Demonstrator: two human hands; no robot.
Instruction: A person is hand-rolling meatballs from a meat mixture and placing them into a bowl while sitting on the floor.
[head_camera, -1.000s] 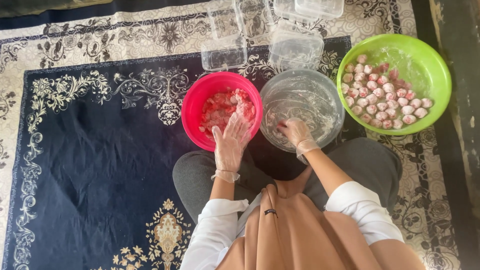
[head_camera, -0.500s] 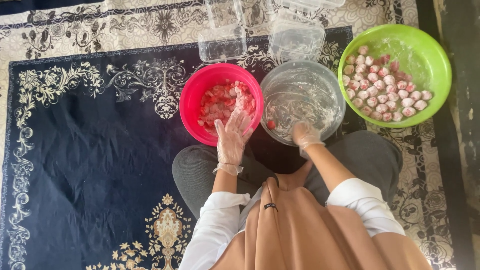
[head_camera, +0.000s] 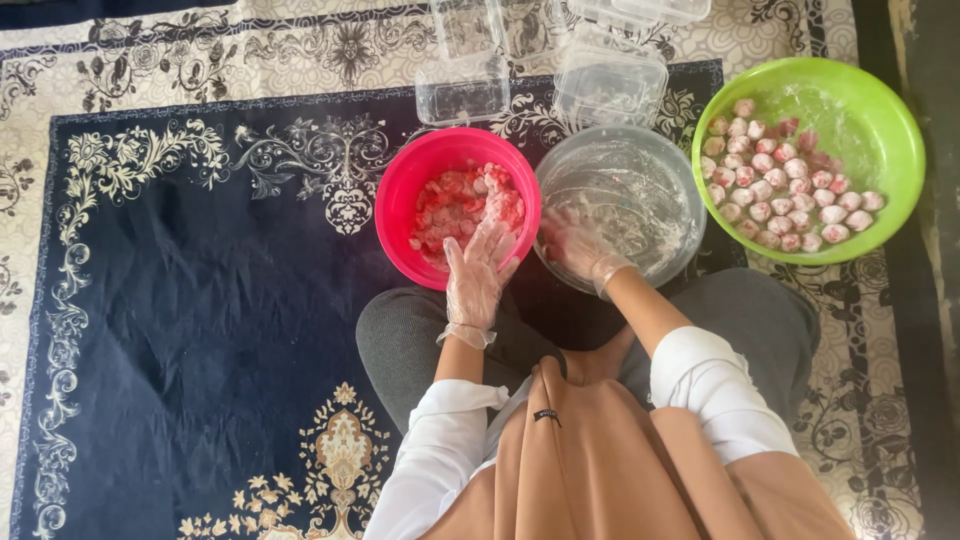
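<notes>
Pink plastic marks the round bowl (head_camera: 400, 205) in front of the person's knees, half filled with red-and-white pieces of food (head_camera: 462, 205). The left hand (head_camera: 478, 272), in a thin clear glove, lies open over that bowl's near rim, fingers spread and flat, gripping nothing. Just to the right, touching or nearly touching the pink bowl, stands a clear round bowl dusted inside with white flour (head_camera: 640, 185). The right hand (head_camera: 578, 250), also gloved, is down inside its near left part; the fingers curl loosely, and whether they close on a piece I cannot tell, since flour and glove blur the view.

Further right sits a wide lime-green plastic bowl (head_camera: 870, 120) holding many small floured balls (head_camera: 790, 190), pink showing through the white, gathered in its left and near part. Judging from that, a good share is already coated and set aside, while the heap in the pink bowl is what remains.

Beyond the bowls, on the far side, several empty clear plastic boxes (head_camera: 462, 90) rest on the dark blue patterned carpet (head_camera: 200, 300), some stacked or overlapping. Nothing lies between the hands and the three bowls; the person's folded legs in grey trousers (head_camera: 400, 340) sit close against the bowls' near edges.
</notes>
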